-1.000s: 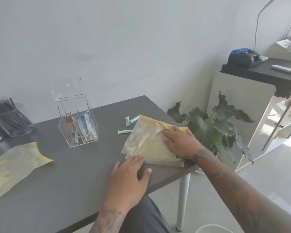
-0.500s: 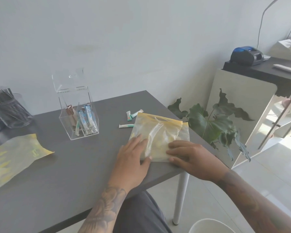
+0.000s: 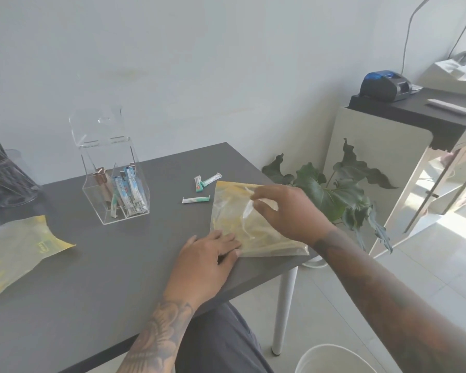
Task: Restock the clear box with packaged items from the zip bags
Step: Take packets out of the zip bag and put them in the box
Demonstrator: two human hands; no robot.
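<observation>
A yellowish zip bag (image 3: 233,215) lies flat near the table's right front corner. My left hand (image 3: 207,258) rests flat on the table, its fingers pressing the bag's near-left corner. My right hand (image 3: 285,211) hovers over the bag's middle, fingers curled and pinching the plastic. The clear box (image 3: 116,184) stands with its lid up and holds several packaged items in two compartments. Three small green-and-white packets (image 3: 197,199) lie loose between box and bag. A second zip bag (image 3: 14,251) lies at the left edge.
The dark grey table (image 3: 105,278) ends just right of the bag. A clear container of dark sticks (image 3: 3,179) stands at the back left. A potted plant (image 3: 331,189), a cabinet with a printer (image 3: 382,84) and a white bucket (image 3: 331,359) are off the table to the right.
My right hand moved from the bag's near edge up to its middle and now pinches the plastic. My left hand slid back slightly to the bag's near-left corner.
</observation>
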